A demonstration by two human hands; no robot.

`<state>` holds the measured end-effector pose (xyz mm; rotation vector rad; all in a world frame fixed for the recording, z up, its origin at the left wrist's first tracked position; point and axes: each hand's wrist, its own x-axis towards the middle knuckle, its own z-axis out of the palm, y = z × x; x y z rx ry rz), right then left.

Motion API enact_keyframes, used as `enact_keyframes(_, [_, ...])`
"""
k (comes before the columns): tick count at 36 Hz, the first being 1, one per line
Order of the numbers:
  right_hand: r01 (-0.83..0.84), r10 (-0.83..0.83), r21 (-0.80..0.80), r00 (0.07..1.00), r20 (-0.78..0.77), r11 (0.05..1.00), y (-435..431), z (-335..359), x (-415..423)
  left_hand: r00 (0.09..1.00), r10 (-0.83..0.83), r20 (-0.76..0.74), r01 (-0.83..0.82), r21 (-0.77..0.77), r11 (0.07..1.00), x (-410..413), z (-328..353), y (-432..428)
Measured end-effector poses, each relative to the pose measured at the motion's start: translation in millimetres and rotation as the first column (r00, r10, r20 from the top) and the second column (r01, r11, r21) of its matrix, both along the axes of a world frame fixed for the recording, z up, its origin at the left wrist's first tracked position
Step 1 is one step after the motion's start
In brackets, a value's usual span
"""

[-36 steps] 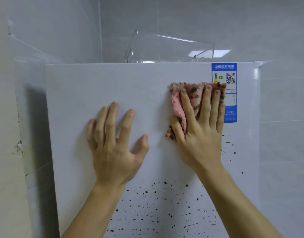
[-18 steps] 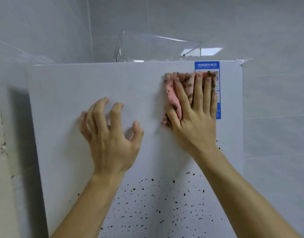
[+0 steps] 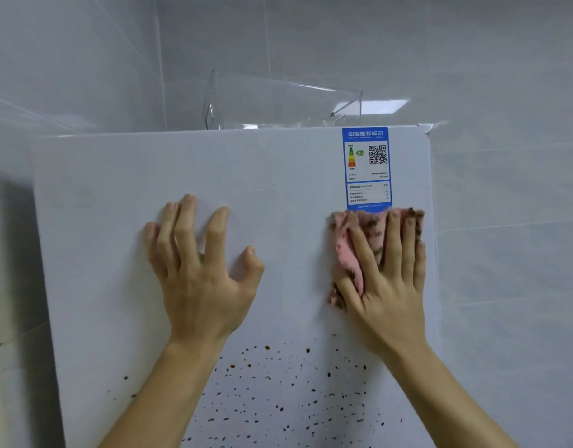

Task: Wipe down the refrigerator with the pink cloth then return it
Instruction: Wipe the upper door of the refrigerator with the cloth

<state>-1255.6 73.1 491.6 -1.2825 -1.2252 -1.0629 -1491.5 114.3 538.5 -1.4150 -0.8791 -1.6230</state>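
Observation:
The white refrigerator door (image 3: 123, 240) fills the view, its lower part scattered with dark brown specks (image 3: 278, 399). My right hand (image 3: 388, 286) presses the pink cloth (image 3: 348, 253) flat against the door near its right edge, just below the blue energy label (image 3: 367, 169). The cloth carries brown and green dirt, and my fingers hide most of it. My left hand (image 3: 201, 273) rests on the door's middle with bent, spread fingers and holds nothing.
A clear plastic bin (image 3: 285, 105) stands on top of the refrigerator. Grey tiled walls (image 3: 505, 221) close in on the right, behind and on the left, with a dark gap (image 3: 16, 253) beside the door's left edge.
My right hand has slid the cloth down and to the right, uncovering the blue label. The left hand stays on the door with its fingers more curled. The view has shifted downward.

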Motion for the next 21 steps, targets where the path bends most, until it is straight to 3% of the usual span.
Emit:
enact_keyframes(7, [-0.009, 0.012, 0.035, 0.997, -0.083, 0.999, 3.8, 52.1, 10.5, 1.0, 0.018, -0.014, -0.018, 0.011, 1.0, 1.8, -0.7, 1.3])
enact_keyframes(11, [-0.02, 0.026, 0.064, 0.995, -0.094, 0.998, 2.5, 27.4, 11.4, 1.0, 0.008, -0.023, -0.008, 0.027, 1.0, 0.7, -1.7, 3.2])
enact_keyframes(17, [-0.006, 0.005, -0.044, 0.999, -0.036, 0.999, -7.4, -47.6, 29.1, 1.0, 0.004, -0.028, -0.004, 0.03, 1.0, 0.6, -2.6, 4.0])
enact_keyframes(21, [0.003, -0.004, -0.059, 1.0, -0.023, 0.998, -6.1, -43.1, 31.8, 1.0, 0.003, -0.028, -0.002, 0.021, 1.0, -0.4, -2.8, 3.9])
